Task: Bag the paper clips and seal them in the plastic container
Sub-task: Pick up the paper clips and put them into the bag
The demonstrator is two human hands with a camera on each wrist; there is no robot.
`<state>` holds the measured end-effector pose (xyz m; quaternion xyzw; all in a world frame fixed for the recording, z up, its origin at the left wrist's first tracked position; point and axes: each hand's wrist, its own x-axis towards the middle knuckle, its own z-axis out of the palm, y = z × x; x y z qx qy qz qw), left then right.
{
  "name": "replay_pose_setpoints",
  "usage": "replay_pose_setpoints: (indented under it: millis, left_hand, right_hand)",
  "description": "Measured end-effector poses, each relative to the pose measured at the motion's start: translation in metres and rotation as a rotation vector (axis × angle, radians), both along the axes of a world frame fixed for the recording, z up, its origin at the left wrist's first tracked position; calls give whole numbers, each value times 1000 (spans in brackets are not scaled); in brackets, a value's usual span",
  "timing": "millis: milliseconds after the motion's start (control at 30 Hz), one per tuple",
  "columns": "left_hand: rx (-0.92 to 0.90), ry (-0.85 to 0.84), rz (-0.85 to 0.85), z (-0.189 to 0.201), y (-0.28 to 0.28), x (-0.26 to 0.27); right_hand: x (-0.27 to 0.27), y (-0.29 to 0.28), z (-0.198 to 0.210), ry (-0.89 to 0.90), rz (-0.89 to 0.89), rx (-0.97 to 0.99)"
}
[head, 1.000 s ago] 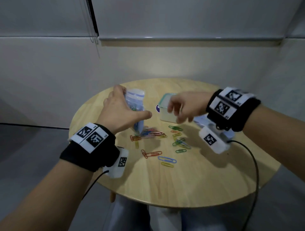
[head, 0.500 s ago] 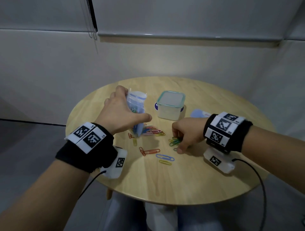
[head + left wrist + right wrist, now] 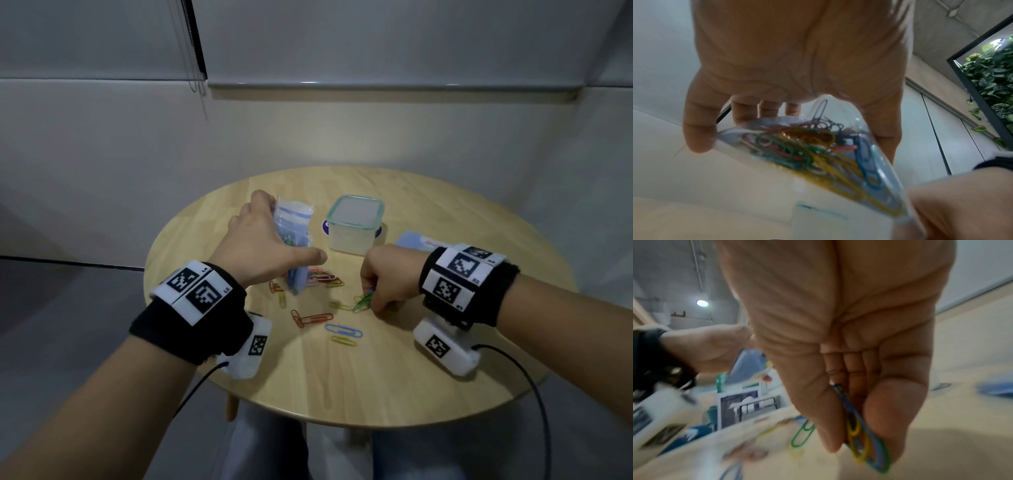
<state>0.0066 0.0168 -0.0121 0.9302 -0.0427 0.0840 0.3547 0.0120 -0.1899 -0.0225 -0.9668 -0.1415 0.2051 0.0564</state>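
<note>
At the left of the round wooden table (image 3: 342, 387), the person's left hand (image 3: 263, 246) grips a clear zip bag (image 3: 294, 229), thumb on one side and fingers curled round the other, holding it upright with its lower corner touching the tabletop. The left wrist view shows the bag (image 3: 818, 154) already stuffed with paper clips in green, yellow, red and blue. Loose paper clips (image 3: 320, 318) lie scattered on the wood just beside the bag and toward the near edge. Behind them stands the plastic container (image 3: 354, 224), open on top, apart from both hands. A pale blue lid (image 3: 416, 240) lies flat to its right. Farther right, the right hand (image 3: 390, 277) is low over the table, fingers and thumb pinching a small bunch of clips (image 3: 865, 439), blue, yellow and green.
</note>
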Motion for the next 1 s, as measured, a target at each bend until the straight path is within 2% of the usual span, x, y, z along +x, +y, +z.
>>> replay_pose_setpoints:
  millis: [167,333,400,533,600,733,1000]
  left_hand:
    - [63,-6,-29,0,-14,-3]
    - [217,-53,-30,2,-43,-10]
    - [230,-72,-30,3,-52,-12]
    - [237,-95,-51,6,-62,-14]
    - [192,-88,-48,7,-64,-15]
    - [112,-96,-47,7,-67,-16]
    - [70,-84,-16,3,-60,-10]
  right_hand:
    - [11,-13,56,-68,-128,295]
    - [16,4,121,-190,-130,473]
    - [15,16,134,-178,-117,389]
    - [18,33,137,-153,-84,68]
    - [18,38,137,-131,-77,21]
    - [16,42,133,-104,-75,34]
    - [12,30,137,-37,-111,249]
